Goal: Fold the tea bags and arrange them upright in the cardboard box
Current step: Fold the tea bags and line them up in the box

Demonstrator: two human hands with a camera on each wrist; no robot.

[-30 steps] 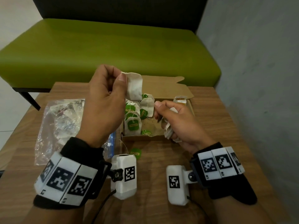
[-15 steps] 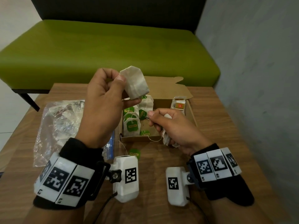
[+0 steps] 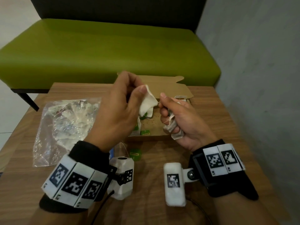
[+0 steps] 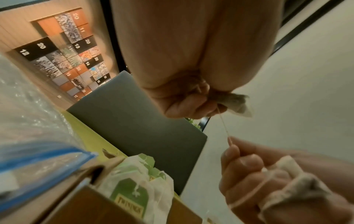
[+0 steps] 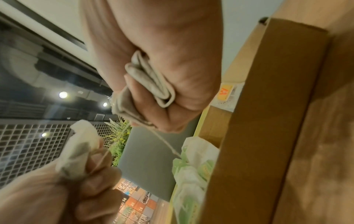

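1. Wooden desk (image 3: 211, 120) is sitting in front of a green bench seat (image 3: 103, 51), with a grey wall to the right of the hands.
2. Left hand (image 3: 116, 111) is hovering above the cardboard box (image 3: 164, 88), thumb and fingers pinching a white tea bag (image 3: 146, 103) at its top edge.
3. Right hand (image 3: 183, 120) is hovering just to the right of the left hand, fingers curled around a bundle of folded tea bags (image 3: 174, 129) in the palm, thumb and forefinger pinching a thin string (image 4: 224, 127).
4. In the left wrist view, that string is running taut from the right hand up to the tea bag in the left hand.
5. Below the left hand, tea bags with green tags (image 3: 145, 132) are sitting in the open box.
6. Left of the left hand, a clear plastic bag (image 3: 65, 124) is lying on the desk.
7. Beneath the left wrist, a loose green tag (image 3: 135, 154) is lying on the desk just outside the box.
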